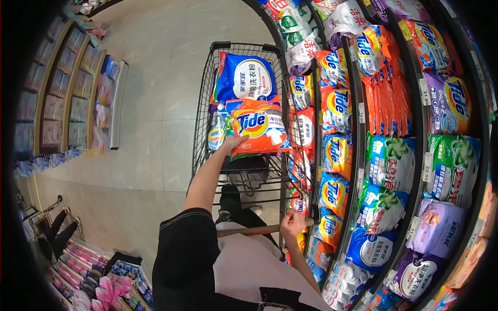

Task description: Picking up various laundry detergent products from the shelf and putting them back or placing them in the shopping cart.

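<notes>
My left hand (235, 143) grips the lower left edge of an orange Tide washing powder bag (258, 126) inside a black wire shopping cart (200, 128). The thumb lies over the bag's front; the other fingers are hidden. Behind that bag lies a larger blue bag of washing powder (233, 79). A clear-and-blue detergent pack (216, 134) sits against the cart's left side, partly covered. Close to my body, my right hand (292, 223) is closed around the cart's handle bar (258, 230) near its right end.
On the right, close beside the cart, rise shelves (356, 155) stocked with detergent bags. Across the grey floor (155, 89), another shelf unit (70, 81) holds packaged goods. At lower left are a person's dark-clothed legs (58, 233) next to another cart (41, 217).
</notes>
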`<state>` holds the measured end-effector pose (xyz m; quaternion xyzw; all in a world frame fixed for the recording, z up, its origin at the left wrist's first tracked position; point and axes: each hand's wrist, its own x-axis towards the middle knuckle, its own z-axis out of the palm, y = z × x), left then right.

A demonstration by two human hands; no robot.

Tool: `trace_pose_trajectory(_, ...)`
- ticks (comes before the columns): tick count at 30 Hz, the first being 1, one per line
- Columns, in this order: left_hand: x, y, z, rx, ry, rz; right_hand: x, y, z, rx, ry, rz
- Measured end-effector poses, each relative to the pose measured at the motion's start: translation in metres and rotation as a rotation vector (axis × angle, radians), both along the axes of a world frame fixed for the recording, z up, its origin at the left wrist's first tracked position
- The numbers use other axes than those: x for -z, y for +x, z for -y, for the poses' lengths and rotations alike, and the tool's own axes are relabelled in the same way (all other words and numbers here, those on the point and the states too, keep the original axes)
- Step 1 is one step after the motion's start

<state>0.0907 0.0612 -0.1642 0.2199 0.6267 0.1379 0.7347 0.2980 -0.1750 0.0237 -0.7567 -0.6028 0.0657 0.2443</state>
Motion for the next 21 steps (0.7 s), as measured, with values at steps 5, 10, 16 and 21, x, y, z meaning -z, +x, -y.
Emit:
trace_pose_trajectory(5, -0.040, 0.009, -0.014, -0.136, -0.059, 0.026, 0.001, 0.005, 0.001, -0.048, 0.054, 0.014)
trace_pose_trajectory(10, 0.005, -0.022, -0.033, -0.310, 0.053, -0.013, -0.005, 0.002, -0.003, -0.072, 0.049, 0.010)
trace_pose_trajectory(16, 0.064, -0.031, -0.075, -0.558, 0.129, 0.142, -0.006, 0.002, -0.005, -0.017, -0.019, 0.000)
trace_pose_trajectory(21, 0.074, -0.027, -0.079, -0.583, -0.015, 0.422, -0.008, -0.002, -0.009, 0.017, -0.033, -0.040)
